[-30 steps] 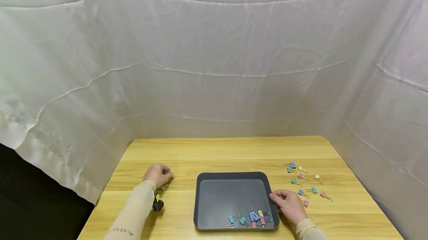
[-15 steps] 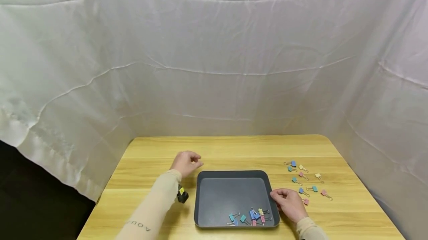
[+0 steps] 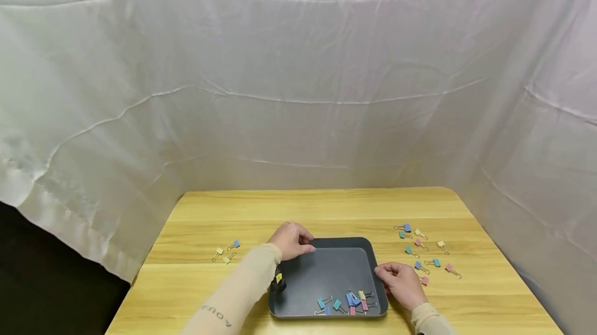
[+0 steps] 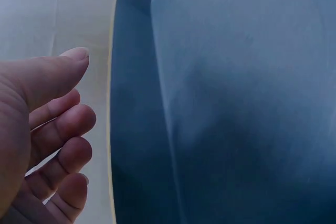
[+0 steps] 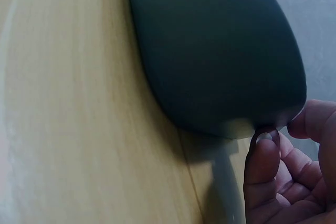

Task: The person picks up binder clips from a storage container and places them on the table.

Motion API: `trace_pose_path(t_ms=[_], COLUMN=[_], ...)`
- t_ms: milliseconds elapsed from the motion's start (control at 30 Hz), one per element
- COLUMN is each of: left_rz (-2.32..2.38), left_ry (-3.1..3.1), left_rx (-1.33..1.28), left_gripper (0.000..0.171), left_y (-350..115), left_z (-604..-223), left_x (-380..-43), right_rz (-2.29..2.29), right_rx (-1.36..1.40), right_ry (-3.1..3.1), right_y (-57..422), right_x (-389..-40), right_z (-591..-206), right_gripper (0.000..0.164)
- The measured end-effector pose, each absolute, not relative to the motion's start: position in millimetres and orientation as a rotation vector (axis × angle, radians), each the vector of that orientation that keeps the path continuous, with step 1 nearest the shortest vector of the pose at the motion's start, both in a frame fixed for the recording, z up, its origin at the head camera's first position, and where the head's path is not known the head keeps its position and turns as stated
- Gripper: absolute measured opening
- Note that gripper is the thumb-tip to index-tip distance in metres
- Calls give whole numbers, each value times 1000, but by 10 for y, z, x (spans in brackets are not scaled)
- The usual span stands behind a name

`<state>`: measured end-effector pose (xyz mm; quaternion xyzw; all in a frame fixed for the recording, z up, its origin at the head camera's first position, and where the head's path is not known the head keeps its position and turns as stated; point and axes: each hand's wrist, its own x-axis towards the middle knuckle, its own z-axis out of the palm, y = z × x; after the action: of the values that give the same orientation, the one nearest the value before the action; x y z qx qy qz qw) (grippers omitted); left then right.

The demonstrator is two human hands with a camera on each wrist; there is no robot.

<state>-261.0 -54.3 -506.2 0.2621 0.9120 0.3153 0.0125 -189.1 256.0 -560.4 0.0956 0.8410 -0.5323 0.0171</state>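
Observation:
A dark grey tray (image 3: pixel 328 273) sits at the front middle of the wooden table, with several coloured binder clips (image 3: pixel 356 301) gathered along its near side. My left hand (image 3: pixel 291 241) hovers over the tray's far left corner. In the left wrist view its thumb and loosely bent fingers (image 4: pixel 76 121) are apart, and nothing shows between them. At the tray's right edge my right hand (image 3: pixel 402 284) pinches the rim between thumb and finger, also seen in the right wrist view, where the tray (image 5: pixel 215 51) fills the upper middle.
On the table's left lie a blue binder clip (image 3: pixel 236 244) and two yellow ones (image 3: pixel 218 253). Several more clips (image 3: pixel 420 243) in mixed colours are scattered right of the tray. A pale curtain (image 3: pixel 298 117) surrounds the table's back and sides.
My left hand has moved right, from the clips at the left to over the tray's corner, uncovering those clips. My right hand keeps its place at the tray's right rim.

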Motion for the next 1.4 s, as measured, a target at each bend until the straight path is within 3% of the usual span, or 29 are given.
trace_pose_path(t_ms=[867, 1400], left_rz=[358, 107], left_ry=[2710, 2679], left_rx=[1199, 1260], left_gripper=[25, 26], left_y=[584, 823], left_z=[-5214, -5320], left_x=[-2453, -2368], right_rz=[-1665, -1670], right_rx=[314, 305], right_ry=[2604, 2604], right_y=[2555, 2546], right_x=[-1907, -1904], right_z=[-5610, -5592], right_gripper=[19, 18])
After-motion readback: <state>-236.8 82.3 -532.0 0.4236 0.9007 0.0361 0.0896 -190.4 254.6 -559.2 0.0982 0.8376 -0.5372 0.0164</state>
